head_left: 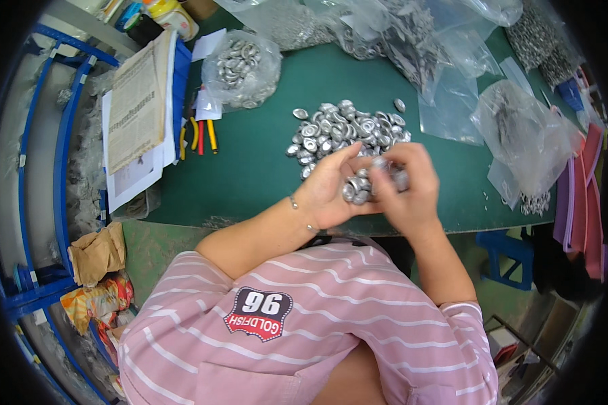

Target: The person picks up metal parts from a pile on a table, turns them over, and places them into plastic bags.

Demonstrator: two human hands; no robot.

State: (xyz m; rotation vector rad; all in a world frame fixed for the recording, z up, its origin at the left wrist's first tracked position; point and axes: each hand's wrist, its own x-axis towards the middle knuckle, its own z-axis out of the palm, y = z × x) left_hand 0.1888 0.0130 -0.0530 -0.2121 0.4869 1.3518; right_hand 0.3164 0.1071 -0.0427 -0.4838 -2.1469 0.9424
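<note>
My left hand (325, 194) is cupped palm up at the table's near edge and holds several small shiny metal pieces (355, 192), round to oval with a raised rim. Over that palm my right hand (419, 196) is closed, its thumb and fingers pinching one of the same silver metal pieces (380, 163). It is slightly smeared by motion, and part of the handful is hidden behind its fingers. Just beyond both hands a loose heap of these pieces (327, 128) lies on the green table (250, 162). One single piece (399, 104) sits apart at the heap's far right.
A clear bag of metal pieces (240, 64) stands far left, near yellow- and red-handled tools (201, 137) and stacked papers (138, 101). More plastic bags (412, 47) of metal parts line the back and right (520, 128). Blue shelving (64, 155) stands left; a blue stool (507, 256) is below right.
</note>
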